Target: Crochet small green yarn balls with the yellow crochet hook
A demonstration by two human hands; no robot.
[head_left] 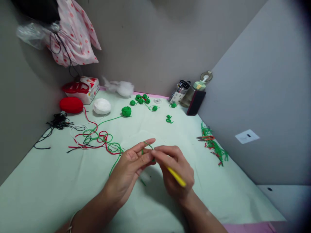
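Observation:
My left hand (132, 165) pinches a small piece of green crochet work, mostly hidden behind the thumb and fingers. Green yarn (148, 145) loops over its raised index finger, and a short green tail hangs below the palm. In my right hand (176, 170) is a crochet hook with a yellow handle (177, 176), held like a pen. The hook's tip meets the work at my left fingertips. From the left hand, the yarn runs back through a loose tangle towards a green yarn ball (126, 111).
At left lie a red yarn ball (71, 105), a white yarn ball (102, 106) and black yarn (60, 121). Small green crocheted pieces (141, 99) sit at the back. Orange-handled scissors (207, 138) rest on yarn scraps at right, near a leaning phone (196, 103) and bottle (189, 95).

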